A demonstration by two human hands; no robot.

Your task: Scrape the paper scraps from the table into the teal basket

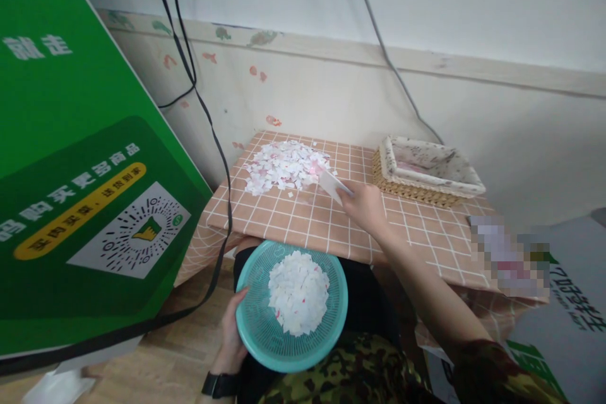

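A round turquoise plastic strainer basket (258, 328) rests on my lap, partly filled with small white paper scraps (299, 293), a few of them pink. My left hand (231, 328) grips the strainer's left rim. Above the table, my right hand (364, 205) is closed on a flat white card (332, 185), its far edge close to the right side of a loose pile of paper scraps (284, 164). These lie spread over the checked tablecloth (350, 227) and are mostly white with some pink. What the card is made of I cannot tell.
A wicker basket (421, 192) with a patterned cloth lining stands at the table's back right. A blurred item (504, 259) lies at the right corner. A large green printed board (95, 107) leans in at left, with black cables (213, 126) hanging alongside. A wall borders the table's back.
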